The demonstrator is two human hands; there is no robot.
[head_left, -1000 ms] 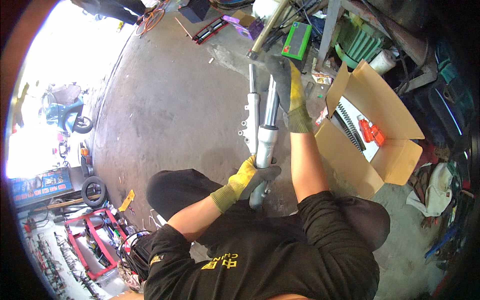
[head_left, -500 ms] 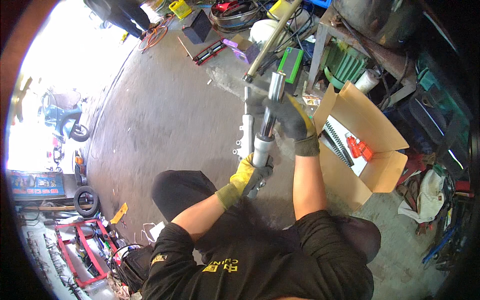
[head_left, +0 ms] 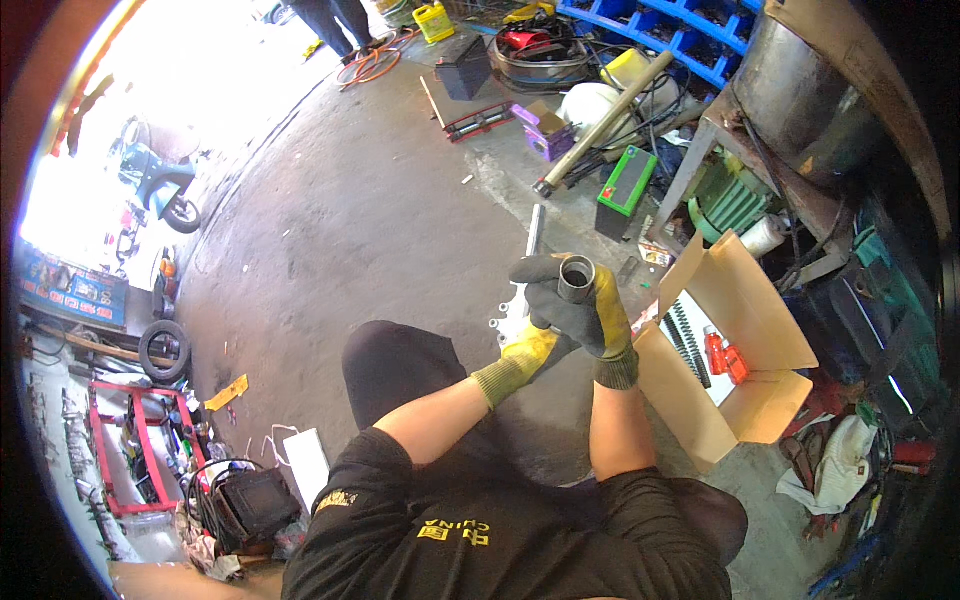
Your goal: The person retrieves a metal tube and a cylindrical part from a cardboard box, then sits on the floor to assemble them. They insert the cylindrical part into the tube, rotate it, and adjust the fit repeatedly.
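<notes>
I note, over the remote feed, a scuffed grey-brown floor (head_left: 310, 240); glaring daylight entering through a wide opening (head_left: 150, 60) at left; a blue bin rack (head_left: 670, 38) upper right, near a metal stand (head_left: 688, 172).

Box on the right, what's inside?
In the box: dark coil springs and two red bottles, lying on a white sheet. Whatever is under the sheet is covered, and the near wall hides part of the inside.

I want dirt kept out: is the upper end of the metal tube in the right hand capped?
No, the metal tube held in the right hand shows an open, hollow rim.
</notes>
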